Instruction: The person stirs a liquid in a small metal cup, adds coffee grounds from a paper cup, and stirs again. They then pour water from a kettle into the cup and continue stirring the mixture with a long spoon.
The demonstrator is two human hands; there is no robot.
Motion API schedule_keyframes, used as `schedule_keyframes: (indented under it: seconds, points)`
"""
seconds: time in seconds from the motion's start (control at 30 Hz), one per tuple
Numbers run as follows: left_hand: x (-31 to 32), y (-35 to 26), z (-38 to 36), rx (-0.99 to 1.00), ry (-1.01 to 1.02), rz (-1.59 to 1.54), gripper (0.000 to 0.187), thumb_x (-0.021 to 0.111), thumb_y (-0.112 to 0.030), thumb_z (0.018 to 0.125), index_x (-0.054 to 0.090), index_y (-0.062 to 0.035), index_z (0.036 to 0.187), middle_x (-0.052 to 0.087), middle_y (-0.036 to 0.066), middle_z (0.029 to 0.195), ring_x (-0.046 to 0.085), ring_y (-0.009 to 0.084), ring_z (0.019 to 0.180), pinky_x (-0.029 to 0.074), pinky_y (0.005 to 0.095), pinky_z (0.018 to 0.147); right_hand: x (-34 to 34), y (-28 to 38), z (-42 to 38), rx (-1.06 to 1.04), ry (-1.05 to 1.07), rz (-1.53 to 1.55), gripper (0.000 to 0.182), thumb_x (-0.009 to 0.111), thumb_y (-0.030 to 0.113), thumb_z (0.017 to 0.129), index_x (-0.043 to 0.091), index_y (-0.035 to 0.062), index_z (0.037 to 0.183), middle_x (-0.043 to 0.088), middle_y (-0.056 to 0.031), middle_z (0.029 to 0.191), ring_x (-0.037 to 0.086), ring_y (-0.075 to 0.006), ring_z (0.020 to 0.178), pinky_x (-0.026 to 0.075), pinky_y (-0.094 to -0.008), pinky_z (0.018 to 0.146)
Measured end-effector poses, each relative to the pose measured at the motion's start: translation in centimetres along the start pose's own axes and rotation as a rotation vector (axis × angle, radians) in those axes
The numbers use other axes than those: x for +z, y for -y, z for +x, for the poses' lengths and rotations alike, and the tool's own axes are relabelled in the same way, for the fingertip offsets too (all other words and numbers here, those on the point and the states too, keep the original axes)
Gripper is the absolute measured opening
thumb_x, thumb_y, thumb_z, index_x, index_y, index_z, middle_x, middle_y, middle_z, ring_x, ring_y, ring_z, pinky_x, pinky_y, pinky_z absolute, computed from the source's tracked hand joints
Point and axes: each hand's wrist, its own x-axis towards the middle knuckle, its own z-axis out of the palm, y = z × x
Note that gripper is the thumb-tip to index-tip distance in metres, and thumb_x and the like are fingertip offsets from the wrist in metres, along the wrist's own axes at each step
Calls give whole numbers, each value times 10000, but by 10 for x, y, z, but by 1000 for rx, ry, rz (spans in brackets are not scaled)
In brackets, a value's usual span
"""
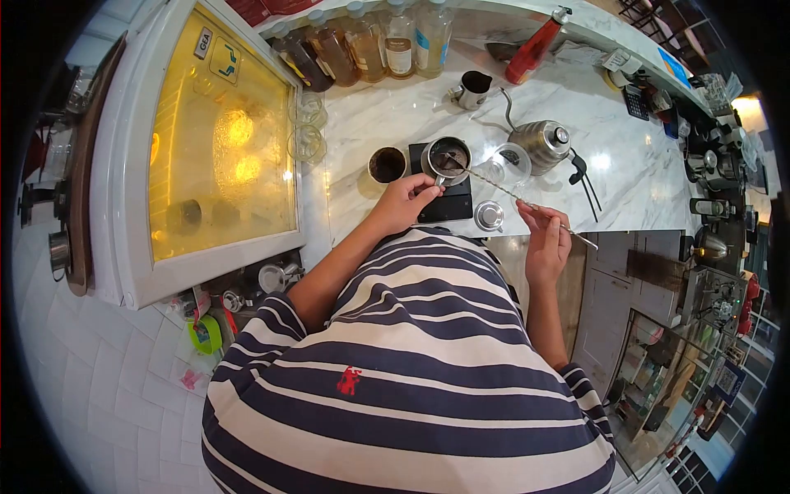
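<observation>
On a black scale (457, 206) stands a metal cup (457, 180) with dark contents. My left hand (407, 202) pinches its small handle at the near side. A long twisted bar spoon (491, 183) slants from inside the cup to my right hand (546, 243), whose fingers are closed around the shaft; its far end is down in the cup. Left of the scale is a brown cup (387, 165) with dark powder. A clear glass vessel (512, 163) and a small round metal piece (489, 216) sit to the right.
A gooseneck kettle (541, 145), a black two-pronged tool (584, 183) and a metal pitcher (473, 90) stand farther right and back. Several bottles (400, 48) line the rear ledge, with a red bottle (535, 49) to their right. A glass-door fridge (222, 148) borders the left side.
</observation>
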Motion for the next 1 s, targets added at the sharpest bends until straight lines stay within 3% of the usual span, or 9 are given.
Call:
schedule_keyframes:
  seconds: [0.37, 0.67, 0.77, 1.0]
  points:
    - [10, 14, -4, 60, -109, -65, 225, 652, -178, 1060, 695, -3, 1196, 760, 63, 1087, 701, 124, 1024, 527, 283, 916, -3, 3, -13, 114, -5, 164, 350, 362, 277, 1168, 578, 10, 1237, 696, -219, 1243, 646, -415, 1266, 518, -584, 1076]
    - [17, 15, -6, 106, -164, -92, 214, 649, -161, 1060, 675, 9, 1187, 746, 68, 1066, 708, 141, 1027, 532, 285, 921, -6, -13, -16, 244, -45, 375, 349, 363, 313, 1167, 564, 47, 1271, 688, -209, 1281, 617, -411, 1300, 517, -595, 1077]
    - [18, 16, -6, 110, -175, -116, 216, 647, -157, 1061, 668, 15, 1189, 739, 66, 1064, 703, 140, 1029, 530, 285, 930, -7, -14, -14, 281, -104, 403, 337, 380, 291, 1160, 562, 31, 1275, 694, -235, 1262, 647, -396, 1258, 554, -563, 1037]
    - [21, 22, -7, 102, -174, -147, 231, 652, -161, 1058, 655, 18, 1205, 725, 54, 1071, 691, 135, 1035, 527, 283, 939, -10, -13, -8, 295, -144, 400, 346, 359, 302, 1165, 561, 41, 1272, 705, -220, 1242, 644, -403, 1254, 552, -580, 1032]
